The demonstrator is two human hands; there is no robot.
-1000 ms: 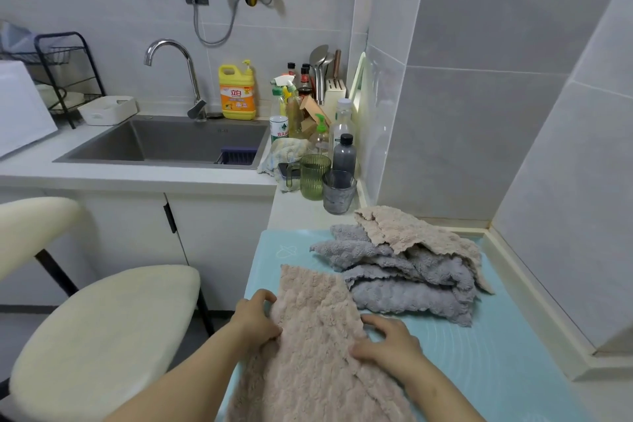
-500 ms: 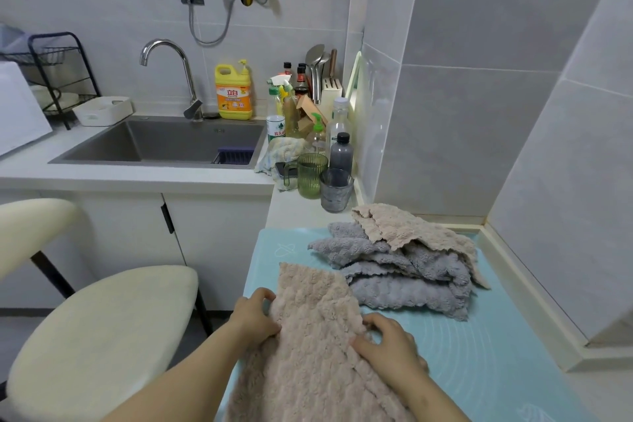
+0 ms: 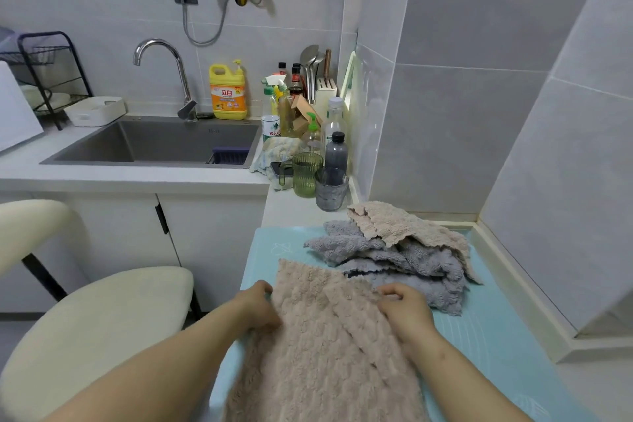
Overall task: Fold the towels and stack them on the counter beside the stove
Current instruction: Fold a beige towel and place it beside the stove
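- Head view: a beige towel (image 3: 318, 346) lies spread on a teal mat (image 3: 496, 336) on the counter, its near end running out of the bottom of the picture.
- Left hand (image 3: 257, 307) grips the towel's left edge, with the fingers curled round the cloth.
- Right hand (image 3: 407, 308) pinches the towel's right edge, fingers curled in and knuckles up.
- A cloth edge runs slantwise down the towel from between the hands, so part of it lies doubled over.
- Just behind the right hand sits a loose pile (image 3: 404, 260) of unfolded towels on the same mat: grey ones below and a beige one draped on top, against the wall.
- The towel's far right corner touches the pile's near edge.
- Behind the pile stand a green cup (image 3: 306, 175) and a grey glass (image 3: 330, 188), side by side.
- Further left are a sink (image 3: 154, 144) with a tap (image 3: 164, 72) and a yellow bottle (image 3: 227, 92).
- A cream chair (image 3: 92, 329) stands left of the counter.
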